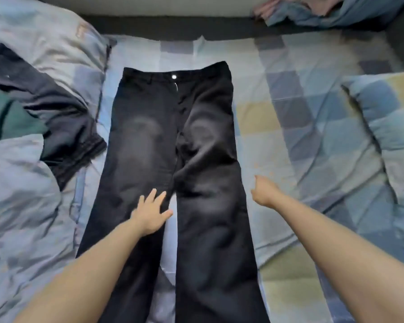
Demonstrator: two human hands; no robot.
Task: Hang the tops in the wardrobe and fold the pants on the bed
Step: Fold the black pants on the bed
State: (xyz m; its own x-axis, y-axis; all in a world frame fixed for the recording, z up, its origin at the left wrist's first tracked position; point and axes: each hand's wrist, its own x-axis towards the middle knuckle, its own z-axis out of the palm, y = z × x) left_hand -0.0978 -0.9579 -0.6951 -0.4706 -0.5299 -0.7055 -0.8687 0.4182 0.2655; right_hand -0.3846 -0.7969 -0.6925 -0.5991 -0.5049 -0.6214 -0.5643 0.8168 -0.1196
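Note:
Black pants [173,136] lie spread flat on the bed [278,127], waist at the far end and both legs running toward me. My left hand [151,215] rests flat on the left leg near the inner seam, fingers straight and spread. My right hand [264,192] sits at the outer edge of the right leg, just past the fabric, with its fingers curled under. I cannot see whether it pinches the pants' edge.
A crumpled blue-grey duvet [28,183] fills the left side, with dark clothes [56,117] lying on it. A checked pillow [387,127] lies at the right. More bedding and a pink garment [313,8] are bunched at the far right by the dark headboard [196,29].

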